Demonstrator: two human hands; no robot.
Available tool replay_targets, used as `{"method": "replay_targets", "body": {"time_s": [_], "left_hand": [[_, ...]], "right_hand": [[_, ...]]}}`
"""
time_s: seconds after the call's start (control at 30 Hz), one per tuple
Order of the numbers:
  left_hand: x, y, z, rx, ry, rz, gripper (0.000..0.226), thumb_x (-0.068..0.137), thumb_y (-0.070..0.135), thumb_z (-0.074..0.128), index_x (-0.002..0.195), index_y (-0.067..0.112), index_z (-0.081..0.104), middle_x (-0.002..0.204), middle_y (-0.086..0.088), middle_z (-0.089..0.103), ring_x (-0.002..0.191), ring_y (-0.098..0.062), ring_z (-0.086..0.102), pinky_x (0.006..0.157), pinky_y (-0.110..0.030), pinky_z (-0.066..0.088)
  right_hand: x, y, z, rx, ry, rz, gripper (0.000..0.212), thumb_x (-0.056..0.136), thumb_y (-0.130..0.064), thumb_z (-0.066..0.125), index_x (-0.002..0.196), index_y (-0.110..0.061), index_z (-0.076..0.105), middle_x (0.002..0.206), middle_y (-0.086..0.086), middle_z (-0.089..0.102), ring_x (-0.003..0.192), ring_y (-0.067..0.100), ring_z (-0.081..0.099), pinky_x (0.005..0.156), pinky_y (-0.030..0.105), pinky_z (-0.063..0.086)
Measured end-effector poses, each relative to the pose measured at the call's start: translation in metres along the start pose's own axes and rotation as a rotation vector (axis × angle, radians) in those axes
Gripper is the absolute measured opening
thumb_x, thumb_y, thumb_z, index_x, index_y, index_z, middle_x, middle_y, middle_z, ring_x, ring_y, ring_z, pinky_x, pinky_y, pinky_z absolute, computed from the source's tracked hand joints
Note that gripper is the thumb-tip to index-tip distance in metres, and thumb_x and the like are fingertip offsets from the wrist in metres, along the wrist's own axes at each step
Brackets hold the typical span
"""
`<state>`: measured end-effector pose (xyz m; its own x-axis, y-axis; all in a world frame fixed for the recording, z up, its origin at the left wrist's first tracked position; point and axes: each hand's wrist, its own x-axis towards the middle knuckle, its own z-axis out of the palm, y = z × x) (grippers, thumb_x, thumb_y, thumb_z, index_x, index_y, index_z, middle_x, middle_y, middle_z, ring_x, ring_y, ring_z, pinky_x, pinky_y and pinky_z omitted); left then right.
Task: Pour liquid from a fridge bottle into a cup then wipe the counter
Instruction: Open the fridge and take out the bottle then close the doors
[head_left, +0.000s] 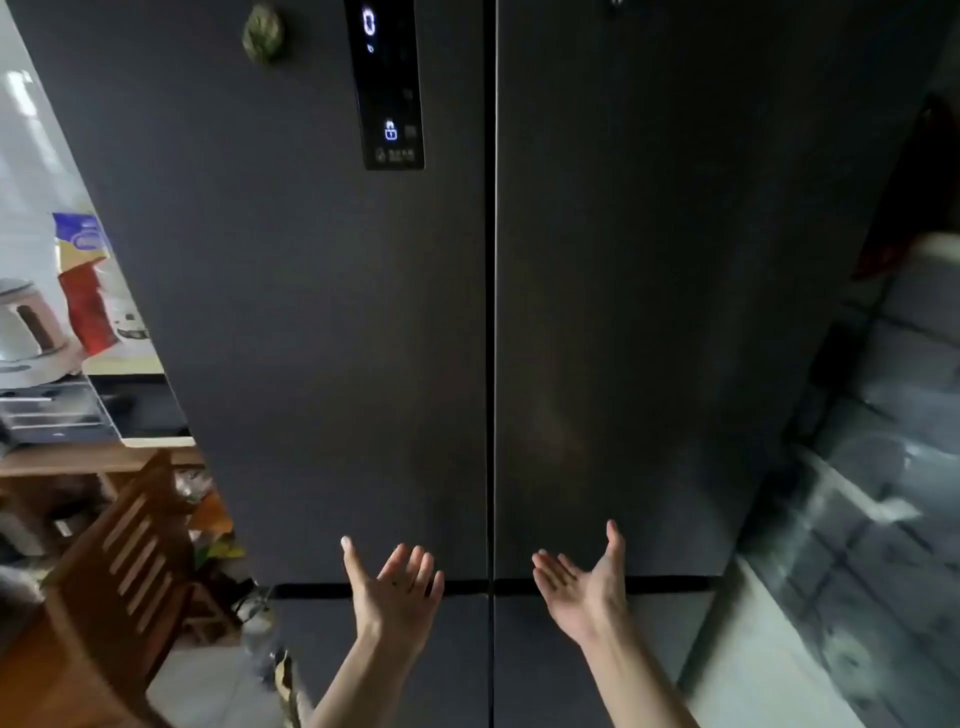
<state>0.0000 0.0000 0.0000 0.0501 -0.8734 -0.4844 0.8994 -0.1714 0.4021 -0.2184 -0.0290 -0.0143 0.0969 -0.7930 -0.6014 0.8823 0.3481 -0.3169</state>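
Observation:
A tall dark grey fridge (363, 338) fills the view, its two upper doors closed along a centre seam. A lit control panel (388, 88) sits on the left door. My left hand (395, 592) is held palm up, fingers spread, in front of the lower edge of the left door. My right hand (587, 587) is likewise palm up and empty before the right door. Neither hand touches the fridge. No bottle or cup is in sight.
A wooden chair (130, 561) stands at the lower left. Behind it a counter (130, 395) carries a white appliance (26, 332) and colourful bags (85, 280). A magnet (263, 34) sticks to the left door. Dark tiled wall (872, 467) runs along the right.

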Motion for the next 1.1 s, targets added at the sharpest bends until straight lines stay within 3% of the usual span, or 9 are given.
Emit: {"method": "replay_targets", "body": {"time_s": [0.07,0.23,0.37,0.47,0.57,0.73,0.8,0.93,1.1], "left_hand": [[0.014,-0.016,-0.009,-0.009,0.065,-0.047,0.128,0.060,0.087,0.063,0.155,0.008,0.030,0.160,-0.014,0.035,0.148,-0.027,0.034,0.119,-0.044,0.025],[0.040,-0.058,-0.032,0.005,0.193,-0.071,0.118,0.077,0.084,0.050,0.158,0.005,0.018,0.162,-0.015,0.030,0.147,-0.028,0.035,0.121,-0.048,0.028],[0.070,-0.069,-0.027,0.031,0.228,-0.058,0.128,0.071,0.087,0.055,0.159,0.006,0.011,0.163,-0.013,0.027,0.149,-0.026,0.031,0.122,-0.047,0.024],[0.091,-0.070,-0.017,0.012,0.233,-0.044,0.129,0.069,0.087,0.056,0.160,0.007,0.009,0.164,-0.011,0.025,0.151,-0.024,0.028,0.122,-0.042,0.023],[0.100,-0.078,-0.009,0.060,0.283,-0.030,0.128,0.067,0.087,0.058,0.160,0.012,0.012,0.164,-0.005,0.027,0.148,-0.017,0.033,0.117,-0.033,0.029],[0.116,-0.085,-0.005,0.116,0.362,0.037,0.116,0.062,0.091,0.057,0.157,0.036,0.024,0.162,0.005,0.033,0.145,-0.012,0.036,0.117,-0.032,0.026],[0.126,-0.087,-0.006,0.098,0.429,0.084,0.111,0.061,0.089,0.062,0.153,0.034,0.034,0.155,0.006,0.043,0.142,-0.012,0.041,0.122,-0.038,0.022],[0.140,-0.095,-0.007,-0.034,0.344,0.163,0.103,0.065,0.081,0.070,0.147,0.024,0.046,0.146,0.001,0.054,0.130,-0.020,0.055,0.113,-0.037,0.042],[0.140,-0.090,-0.021,-0.028,0.265,0.156,0.111,0.069,0.079,0.067,0.155,0.018,0.031,0.155,-0.012,0.043,0.138,-0.028,0.048,0.115,-0.042,0.040]], "right_hand": [[0.013,0.004,-0.013,-0.005,0.070,0.015,0.110,0.080,-0.074,0.062,0.151,0.004,0.031,0.143,0.027,0.048,0.136,0.035,0.048,0.117,0.042,0.037],[0.040,0.028,-0.041,0.009,0.180,-0.003,0.119,0.071,-0.082,0.064,0.149,0.003,0.034,0.142,0.020,0.049,0.119,0.030,0.054,0.111,0.038,0.040],[0.059,0.038,-0.044,0.057,0.148,0.008,0.146,0.045,-0.082,0.079,0.156,-0.003,0.025,0.150,0.017,0.043,0.142,0.028,0.042,0.122,0.040,0.029],[0.077,0.033,-0.045,0.092,0.074,0.037,0.128,0.067,-0.080,0.070,0.158,-0.003,0.023,0.158,0.017,0.037,0.147,0.026,0.037,0.123,0.040,0.027],[0.093,0.028,-0.045,0.090,0.031,0.067,0.132,0.067,-0.079,0.072,0.160,-0.006,0.015,0.165,0.015,0.024,0.151,0.027,0.029,0.123,0.042,0.027],[0.109,0.032,-0.043,0.141,-0.006,0.076,0.137,0.064,-0.081,0.073,0.162,-0.021,-0.002,0.170,0.006,0.007,0.155,0.028,0.018,0.121,0.050,0.030],[0.113,0.035,-0.044,0.133,-0.036,0.087,0.138,0.061,-0.084,0.071,0.162,-0.021,0.001,0.169,0.005,0.009,0.155,0.028,0.018,0.119,0.052,0.032],[0.118,0.036,-0.045,0.088,-0.085,0.080,0.128,0.060,-0.087,0.069,0.160,-0.021,0.022,0.165,0.005,0.024,0.152,0.028,0.026,0.117,0.051,0.037],[0.112,0.037,-0.045,0.035,-0.072,0.043,0.115,0.067,-0.088,0.060,0.157,-0.023,0.030,0.161,0.004,0.031,0.149,0.029,0.031,0.118,0.048,0.036]]}}
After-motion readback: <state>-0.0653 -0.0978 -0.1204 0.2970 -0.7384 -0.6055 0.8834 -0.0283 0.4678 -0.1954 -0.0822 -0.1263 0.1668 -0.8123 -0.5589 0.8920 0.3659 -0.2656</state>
